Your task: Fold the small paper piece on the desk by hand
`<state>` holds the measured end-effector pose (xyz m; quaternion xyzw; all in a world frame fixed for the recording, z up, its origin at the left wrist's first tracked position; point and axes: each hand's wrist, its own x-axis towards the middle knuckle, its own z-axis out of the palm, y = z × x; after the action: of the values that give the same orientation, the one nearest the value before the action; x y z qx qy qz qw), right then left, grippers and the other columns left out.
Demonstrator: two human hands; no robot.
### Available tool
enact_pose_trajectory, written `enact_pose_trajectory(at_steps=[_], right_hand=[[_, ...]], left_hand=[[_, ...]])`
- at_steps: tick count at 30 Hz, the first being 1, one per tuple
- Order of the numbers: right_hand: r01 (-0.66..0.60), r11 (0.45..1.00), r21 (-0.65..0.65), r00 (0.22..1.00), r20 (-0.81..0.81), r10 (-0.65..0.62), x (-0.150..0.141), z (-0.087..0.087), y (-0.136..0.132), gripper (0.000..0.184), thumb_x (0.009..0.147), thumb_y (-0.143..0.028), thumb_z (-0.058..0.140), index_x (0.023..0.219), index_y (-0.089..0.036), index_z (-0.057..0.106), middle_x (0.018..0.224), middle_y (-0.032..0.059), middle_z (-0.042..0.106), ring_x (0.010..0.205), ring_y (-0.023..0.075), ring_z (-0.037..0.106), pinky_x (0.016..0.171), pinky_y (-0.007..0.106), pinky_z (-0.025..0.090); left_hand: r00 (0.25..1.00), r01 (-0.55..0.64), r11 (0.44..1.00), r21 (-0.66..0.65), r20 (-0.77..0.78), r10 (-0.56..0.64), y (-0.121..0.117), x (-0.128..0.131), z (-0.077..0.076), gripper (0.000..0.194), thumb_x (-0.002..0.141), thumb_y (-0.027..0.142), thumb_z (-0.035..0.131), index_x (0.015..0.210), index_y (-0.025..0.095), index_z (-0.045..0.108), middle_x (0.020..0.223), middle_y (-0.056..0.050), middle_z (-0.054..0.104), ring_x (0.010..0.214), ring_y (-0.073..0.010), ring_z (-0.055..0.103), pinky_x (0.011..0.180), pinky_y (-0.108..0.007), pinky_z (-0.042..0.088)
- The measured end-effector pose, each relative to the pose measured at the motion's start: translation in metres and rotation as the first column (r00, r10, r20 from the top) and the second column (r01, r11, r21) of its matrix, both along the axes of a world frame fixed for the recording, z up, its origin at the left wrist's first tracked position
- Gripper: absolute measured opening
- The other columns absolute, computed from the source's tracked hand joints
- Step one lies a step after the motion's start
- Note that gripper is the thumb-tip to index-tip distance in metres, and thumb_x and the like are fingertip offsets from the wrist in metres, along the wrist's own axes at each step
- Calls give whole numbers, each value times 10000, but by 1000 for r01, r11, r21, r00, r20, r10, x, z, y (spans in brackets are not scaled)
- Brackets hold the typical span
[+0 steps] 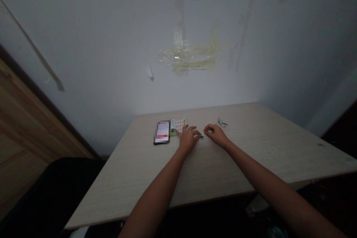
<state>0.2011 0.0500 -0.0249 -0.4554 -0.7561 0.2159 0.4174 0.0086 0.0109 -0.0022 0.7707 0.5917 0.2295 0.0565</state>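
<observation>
My left hand [189,137] lies low over the table with its fingers spread, partly across a green-edged printed leaflet [178,124]. Beside its fingertips, on the right, is a small blue-and-white piece [202,138]; whether the fingers touch it I cannot tell. Just to the right, my right hand [216,134] has thumb and forefinger pinched together. Anything between those fingertips is too small to make out. A phone-like device with a blurred screen [162,132] lies against the leaflet's left side. Behind my right hand rests a crumpled white scrap [222,122] with dark markings.
The pale wooden table [134,171] meets a grey wall [106,44] at its back edge. Peeling clear tape [189,57] clings to the wall. A dark rounded shape [61,186] stands left of the table, by wooden panelling [33,119].
</observation>
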Motion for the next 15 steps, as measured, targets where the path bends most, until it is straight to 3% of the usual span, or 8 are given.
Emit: enact_pose_trajectory(at_steps=[5,11,15], right_hand=[[-34,997,72,984,174,21,4,-1,1,141,783,-240,676,885,-215,770,925,73,711,985,250,603,957,400,409],[-9,998,57,979,204,-3,4,-1,2,151,789,-281,686,886,-218,783,922,83,690,980,255,589,940,384,411],[10,998,60,977,210,-22,3,-1,1,141,780,-280,693,869,-212,779,921,83,682,984,259,582,937,377,406]], left_hand=[[999,-23,1000,-5,36,23,-1,-1,1,150,878,422,637,978,424,749,1369,40,599,1384,-330,328,1078,-770,-19],[996,-66,998,-7,67,66,-1,0,1,159,853,436,668,949,356,767,1354,-1,611,1360,-326,340,1097,-748,4],[997,-47,999,-21,67,49,0,1,2,140,865,422,653,900,355,771,1330,25,633,1363,-319,348,1088,-761,-19]])
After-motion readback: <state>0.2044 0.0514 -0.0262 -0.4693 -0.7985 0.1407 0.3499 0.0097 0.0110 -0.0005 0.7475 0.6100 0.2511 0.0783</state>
